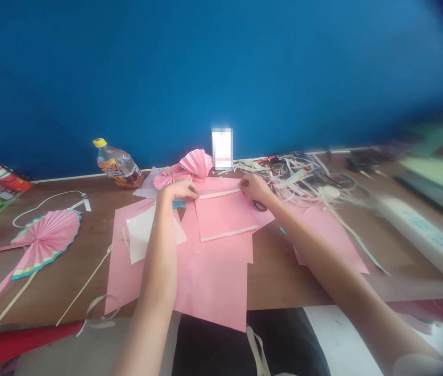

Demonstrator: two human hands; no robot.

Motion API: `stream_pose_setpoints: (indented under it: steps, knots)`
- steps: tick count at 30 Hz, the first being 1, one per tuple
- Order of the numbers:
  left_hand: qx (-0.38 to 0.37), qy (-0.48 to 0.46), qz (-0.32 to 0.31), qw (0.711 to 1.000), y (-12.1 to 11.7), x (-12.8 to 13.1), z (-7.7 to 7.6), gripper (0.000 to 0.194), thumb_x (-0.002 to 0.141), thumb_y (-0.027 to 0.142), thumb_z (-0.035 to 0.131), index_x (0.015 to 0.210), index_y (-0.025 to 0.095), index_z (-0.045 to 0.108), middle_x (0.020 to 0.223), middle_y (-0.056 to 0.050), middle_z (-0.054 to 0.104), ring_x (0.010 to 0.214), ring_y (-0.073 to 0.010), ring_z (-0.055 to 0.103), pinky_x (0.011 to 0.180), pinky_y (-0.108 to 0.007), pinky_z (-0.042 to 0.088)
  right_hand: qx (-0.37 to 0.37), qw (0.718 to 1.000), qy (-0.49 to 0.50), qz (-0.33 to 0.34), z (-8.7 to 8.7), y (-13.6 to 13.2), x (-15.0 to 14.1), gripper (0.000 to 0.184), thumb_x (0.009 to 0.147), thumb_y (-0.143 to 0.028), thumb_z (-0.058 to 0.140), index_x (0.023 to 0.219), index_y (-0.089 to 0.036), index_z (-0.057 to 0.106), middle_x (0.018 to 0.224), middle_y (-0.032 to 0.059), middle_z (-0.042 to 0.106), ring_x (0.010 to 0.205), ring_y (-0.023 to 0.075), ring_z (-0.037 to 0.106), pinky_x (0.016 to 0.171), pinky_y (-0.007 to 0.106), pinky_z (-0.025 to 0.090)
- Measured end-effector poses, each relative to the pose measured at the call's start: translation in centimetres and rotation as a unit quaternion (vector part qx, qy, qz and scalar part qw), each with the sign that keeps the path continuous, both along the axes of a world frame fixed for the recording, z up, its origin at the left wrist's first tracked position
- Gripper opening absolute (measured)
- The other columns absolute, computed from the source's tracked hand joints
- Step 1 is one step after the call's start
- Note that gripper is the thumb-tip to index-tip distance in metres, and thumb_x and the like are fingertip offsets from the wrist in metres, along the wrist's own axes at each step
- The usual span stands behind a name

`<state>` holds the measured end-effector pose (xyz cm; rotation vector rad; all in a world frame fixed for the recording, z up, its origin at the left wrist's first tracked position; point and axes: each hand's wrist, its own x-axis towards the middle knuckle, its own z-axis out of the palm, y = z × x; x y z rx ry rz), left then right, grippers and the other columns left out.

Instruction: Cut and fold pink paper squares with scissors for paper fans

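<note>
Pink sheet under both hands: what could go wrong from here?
The white paper strip between the left hand and right hand could shift, since the pink sheet appears to lie loose on other sheets. The black-handled scissors by the right hand could also snag the paper.

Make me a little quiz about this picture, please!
1. Which is nearer the black scissors: the left hand or the right hand?
2. True or false: the plastic bottle has a yellow cap.
3. What colour is the wall?

Key: 1. The right hand. 2. True. 3. Blue.
</note>
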<state>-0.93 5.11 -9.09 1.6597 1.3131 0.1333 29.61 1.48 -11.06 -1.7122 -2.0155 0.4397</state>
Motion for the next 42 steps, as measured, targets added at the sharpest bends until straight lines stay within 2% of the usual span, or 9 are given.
stream_pose_setpoints:
  steps: [6, 18, 25, 36, 42]
  knots:
    - [0.007, 0.006, -0.010, 1.000, 0.2, -0.2, -0.4, 0.035, 0.055, 0.038, 0.081, 0.079, 0.015, 0.071, 0.078, -0.007, 0.069, 0.070, -0.0152, 0.062, 0.064, -0.026, 0.051, 0.013, 1.000, -0.006, 0.013, -0.2, 0.2, 0.2, 0.014, 0.072, -0.014, 0.060, 0.080, -0.020, 0.071, 0.084, 0.0029, 0.071, 0.079, 0.0171, 0.063, 0.069, 0.023, 0.042]
    - [0.001, 0.006, -0.008, 1.000, 0.2, -0.2, -0.4, 0.032, 0.056, 0.036, 0.081, 0.076, 0.014, 0.069, 0.076, -0.007, 0.069, 0.068, -0.0154, 0.062, 0.063, -0.027, 0.051, 0.028, 0.999, -0.004, -0.025, -0.6, -0.5, -0.5, 0.019, 0.072, -0.012, 0.055, 0.079, -0.022, 0.071, 0.084, 0.0027, 0.072, 0.079, 0.0200, 0.062, 0.070, 0.027, 0.042]
    - [0.001, -0.011, 0.005, 1.000, 0.2, -0.1, -0.6, 0.035, 0.054, 0.034, 0.082, 0.081, 0.015, 0.070, 0.077, -0.006, 0.068, 0.069, -0.0158, 0.062, 0.064, -0.027, 0.050, 0.018, 0.999, 0.020, -0.024, -0.8, -0.6, -0.7, 0.020, 0.075, -0.010, 0.053, 0.078, -0.021, 0.070, 0.088, 0.0036, 0.072, 0.085, 0.0197, 0.063, 0.078, 0.027, 0.043]
    - [-0.014, -0.036, 0.015, 0.999, -0.3, 0.1, 0.0, 0.035, 0.051, 0.036, 0.083, 0.072, 0.014, 0.067, 0.073, -0.003, 0.064, 0.071, -0.0127, 0.060, 0.072, -0.027, 0.050, 0.007, 0.999, 0.010, -0.031, -1.1, -0.5, -0.8, 0.018, 0.076, -0.013, 0.053, 0.080, -0.021, 0.069, 0.088, 0.0045, 0.071, 0.087, 0.0199, 0.063, 0.080, 0.027, 0.043]
    - [-0.011, -0.014, 0.018, 1.000, -0.5, -0.3, 0.7, 0.035, 0.054, 0.038, 0.082, 0.076, 0.016, 0.066, 0.077, 0.000, 0.061, 0.072, -0.0106, 0.058, 0.064, -0.021, 0.049, 0.012, 0.999, 0.017, -0.026, -0.9, -0.6, -0.8, 0.017, 0.075, -0.014, 0.053, 0.079, -0.021, 0.068, 0.088, 0.0045, 0.071, 0.085, 0.0200, 0.062, 0.078, 0.027, 0.043]
